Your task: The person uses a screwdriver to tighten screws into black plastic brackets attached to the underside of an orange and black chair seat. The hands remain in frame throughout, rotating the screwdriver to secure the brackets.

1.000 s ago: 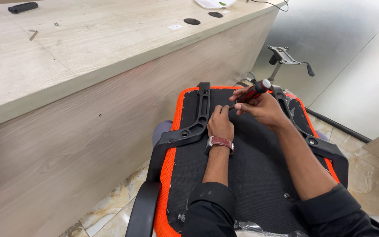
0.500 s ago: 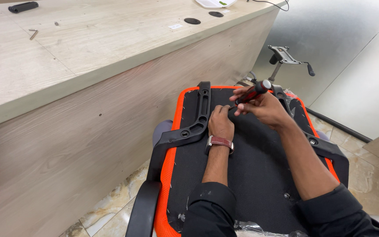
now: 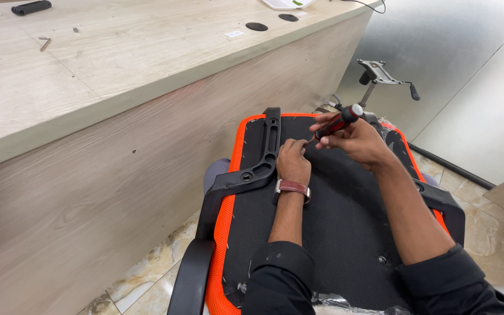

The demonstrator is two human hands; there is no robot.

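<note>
Setting: pale wood-grain desk (image 3: pixel 118 64) along the left, marble-tiled floor (image 3: pixel 141 280) below, grey wall panels behind
Work surface: upturned office chair seat (image 3: pixel 333 233), black fabric underside with orange mesh edging, lying in front of the person
Fitted part: black plastic armrest bracket (image 3: pixel 263 160) laid along the seat's left edge, bolt holes visible
Right hand (image 3: pixel 360 140): closed around a red-and-black screwdriver (image 3: pixel 336 122), handle up, shaft angled down and left toward the left hand
Left hand (image 3: pixel 293 163): fingers curled together on the seat just beside the bracket, apparently pinching something small at the driver tip
Step, as judged: a screw being seated near the seat's upper middle
Doing it well: driver to be kept in line with the screw, light downward pressure held, screw steadied until the thread bites
Hidden: screw and driver tip covered by the left fingers; the hole cannot be made out
Cut off: seat's near edge and a clear plastic wrap (image 3: pixel 333 302) at the bottom margin
Background, unclear: chair tilt mechanism with lever (image 3: pixel 383 79) standing by the wall; small loose bolts (image 3: pixel 45 42) and a dark object (image 3: pixel 30 7) on the desk, kind not discernible
</note>
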